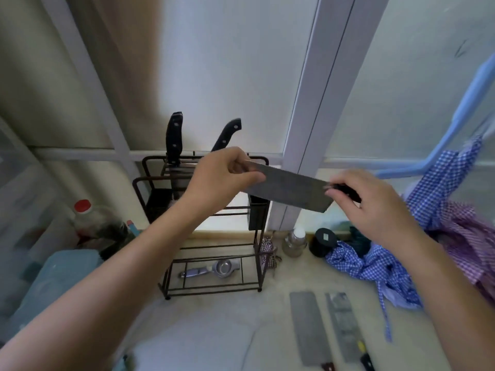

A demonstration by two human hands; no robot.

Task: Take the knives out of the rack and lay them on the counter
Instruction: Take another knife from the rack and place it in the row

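Note:
I hold a broad cleaver (pixel 289 187) level in the air in front of the dark wire rack (pixel 214 263). My left hand (pixel 222 175) pinches the far end of its blade. My right hand (pixel 375 207) grips its dark handle. Two knives stay in the rack's top slots, their black handles sticking up: one upright (pixel 174 137), one tilted right (pixel 227 133). Two cleavers lie side by side on the counter (pixel 267 317) at the lower right, the left one plain grey (pixel 308 330), the right one patterned (pixel 345 328).
A metal squeezer (pixel 211 269) lies on the rack's bottom shelf. Checked blue and purple cloths (pixel 401 261) are heaped at the right. A small clear jar (pixel 294 241) and a black jar (pixel 322 242) stand by the wall. A red-capped bottle (pixel 88 220) and a blue box (pixel 53 279) sit left.

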